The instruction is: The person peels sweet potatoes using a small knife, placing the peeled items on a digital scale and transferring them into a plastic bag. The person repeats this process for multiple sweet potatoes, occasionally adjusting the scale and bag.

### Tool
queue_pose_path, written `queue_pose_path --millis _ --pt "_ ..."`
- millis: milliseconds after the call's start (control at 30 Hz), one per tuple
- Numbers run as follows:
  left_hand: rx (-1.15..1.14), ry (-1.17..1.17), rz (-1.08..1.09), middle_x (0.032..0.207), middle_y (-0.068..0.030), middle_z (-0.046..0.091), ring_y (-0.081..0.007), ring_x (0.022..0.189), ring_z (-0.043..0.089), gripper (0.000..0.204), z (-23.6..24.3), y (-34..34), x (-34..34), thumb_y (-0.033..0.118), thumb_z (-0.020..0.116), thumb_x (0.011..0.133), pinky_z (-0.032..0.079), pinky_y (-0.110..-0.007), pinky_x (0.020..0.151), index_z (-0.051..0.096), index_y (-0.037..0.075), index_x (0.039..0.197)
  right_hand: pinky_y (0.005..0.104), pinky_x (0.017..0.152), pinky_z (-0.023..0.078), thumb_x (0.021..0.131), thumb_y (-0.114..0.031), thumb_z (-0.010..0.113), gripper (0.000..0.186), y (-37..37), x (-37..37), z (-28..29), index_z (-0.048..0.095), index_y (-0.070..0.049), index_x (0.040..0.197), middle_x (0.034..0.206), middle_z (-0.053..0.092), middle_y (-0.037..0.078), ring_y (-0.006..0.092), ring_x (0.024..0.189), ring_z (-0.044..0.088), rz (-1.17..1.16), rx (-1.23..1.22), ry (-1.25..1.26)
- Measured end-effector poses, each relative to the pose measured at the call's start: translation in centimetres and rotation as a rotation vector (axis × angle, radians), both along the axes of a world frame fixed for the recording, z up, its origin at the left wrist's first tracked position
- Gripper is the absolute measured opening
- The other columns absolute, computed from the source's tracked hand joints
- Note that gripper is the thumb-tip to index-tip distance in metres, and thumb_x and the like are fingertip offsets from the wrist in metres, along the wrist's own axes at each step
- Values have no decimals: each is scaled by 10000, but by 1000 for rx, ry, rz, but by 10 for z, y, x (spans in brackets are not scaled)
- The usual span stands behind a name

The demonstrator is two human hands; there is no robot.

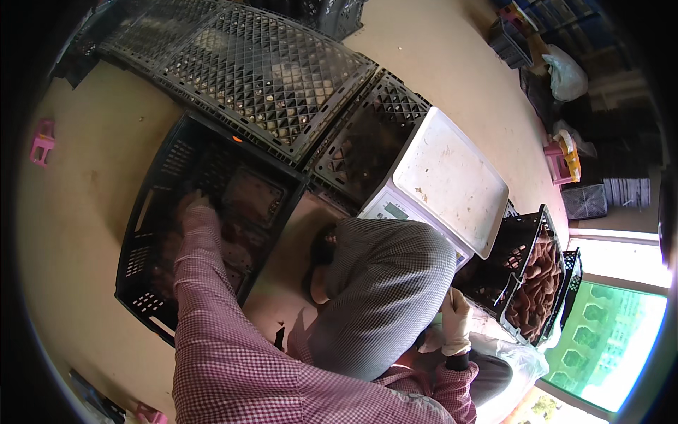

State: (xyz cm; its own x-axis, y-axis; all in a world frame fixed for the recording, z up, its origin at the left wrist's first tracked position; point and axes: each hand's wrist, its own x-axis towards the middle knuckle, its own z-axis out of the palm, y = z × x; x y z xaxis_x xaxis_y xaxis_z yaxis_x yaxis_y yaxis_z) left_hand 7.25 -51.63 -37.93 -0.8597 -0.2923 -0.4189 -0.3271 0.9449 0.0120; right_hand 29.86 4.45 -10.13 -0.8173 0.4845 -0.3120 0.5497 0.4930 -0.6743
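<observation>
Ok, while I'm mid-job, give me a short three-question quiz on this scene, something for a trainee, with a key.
1. Which of the person's hands reaches into the open black crate on the picture's left side?
2. Yes or no: is anything heaped on the white tray?
3. Choose one. The small plastic stool at the far left is: a) green; b) pink; c) blue.

Key:
1. The left hand; the gloved right hand is outside it.
2. No, only scattered bits lie there.
3. b.
</observation>
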Motion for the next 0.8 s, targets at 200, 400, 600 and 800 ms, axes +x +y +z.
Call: queue_pose_path --millis 200,400,600,800 --pt "-223 -198 -110 1491 -47 420 -228 1447 250 439 -31 -47 14 276 383 1002 198 -424 1187 451 213 1431 352 727 530 854 -119 621 245 9 8 0 676 -52 1084 875 701 175 295 793 699 123 248 -36" --pt "-264 -347 -715 1510 -57 390 -233 1439 258 523 -30 -32 -1 354 405 962 133 -450 1183 401 184 1456 359 728 544 795 -121 652 287 21 21 47 669 -105 1081 860 692 152 319 825 684 183 389 -4" --pt "939 -90 879 1523 -80 368 -246 1412 297 723 15 -41 -33 531 436 898 179 -449 1141 369 95 1471 334 663 546 765 -4 644 349 117 86 120 683 -130 1089 821 692 110 258 732 690 -231 762 495" --pt "1195 226 514 1078 -73 553 -225 981 518 501 129 75 -130 408 546 851 404 -383 818 556 40 1190 372 670 509 876 -215 647 218 238 286 122 689 -64 1028 837 704 156 256 730 687 -960 713 -94"
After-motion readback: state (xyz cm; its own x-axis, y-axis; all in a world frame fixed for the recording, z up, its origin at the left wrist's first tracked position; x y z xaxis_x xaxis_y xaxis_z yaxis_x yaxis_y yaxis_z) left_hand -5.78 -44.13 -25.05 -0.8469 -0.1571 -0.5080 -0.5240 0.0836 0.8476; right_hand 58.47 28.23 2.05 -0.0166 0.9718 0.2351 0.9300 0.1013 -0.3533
